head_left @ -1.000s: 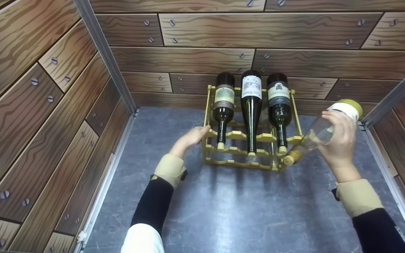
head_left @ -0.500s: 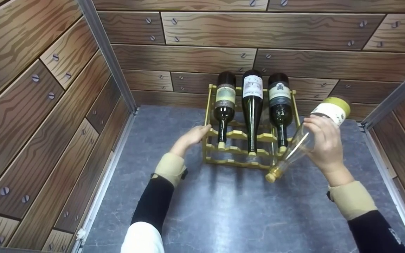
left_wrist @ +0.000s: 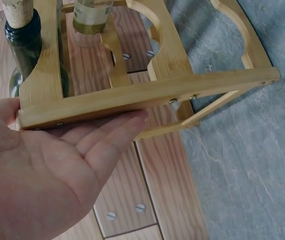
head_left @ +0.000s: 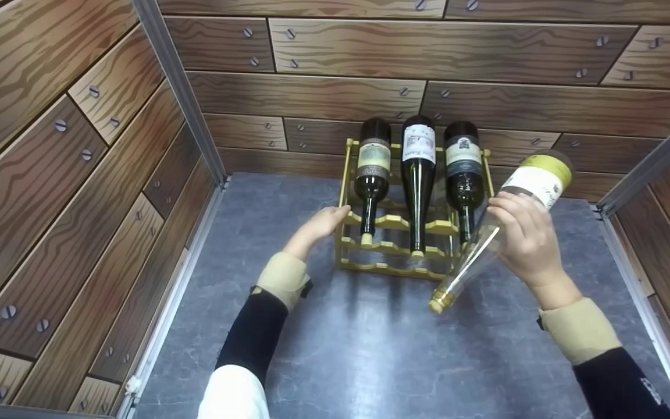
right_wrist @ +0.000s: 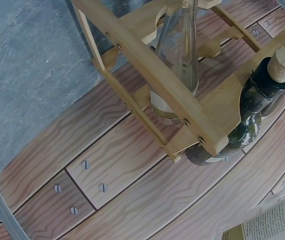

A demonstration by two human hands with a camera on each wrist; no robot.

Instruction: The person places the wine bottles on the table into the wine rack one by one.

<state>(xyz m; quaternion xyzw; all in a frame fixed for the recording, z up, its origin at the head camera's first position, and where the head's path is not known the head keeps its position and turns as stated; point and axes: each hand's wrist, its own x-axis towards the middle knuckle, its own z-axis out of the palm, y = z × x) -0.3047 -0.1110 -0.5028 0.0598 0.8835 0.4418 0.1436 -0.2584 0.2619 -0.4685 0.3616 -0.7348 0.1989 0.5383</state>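
Observation:
My right hand [head_left: 527,238] grips a clear glass wine bottle [head_left: 535,180] with a white label and yellowish base. It slants with its corked neck down toward the front, beside the right end of the wooden wine rack [head_left: 393,222]. Part of its label shows at the corner of the right wrist view. My left hand [head_left: 319,230] rests against the rack's left side; in the left wrist view its fingers lie straight along the outer side of the top rail [left_wrist: 132,95]. Three dark wine bottles, left [head_left: 373,169], middle [head_left: 418,151] and right [head_left: 463,157], lie on the top tier, necks forward.
Another clear bottle [right_wrist: 180,70] lies in a lower tier of the rack. Grey marbled floor [head_left: 370,349] spreads in front. Plank-patterned walls stand behind [head_left: 445,52] and at both sides, with metal strips along their corners.
My right hand has moved left with the clear bottle, bringing its corked neck left and down, in front of the rack's right end. My left hand has stayed at the rack's side.

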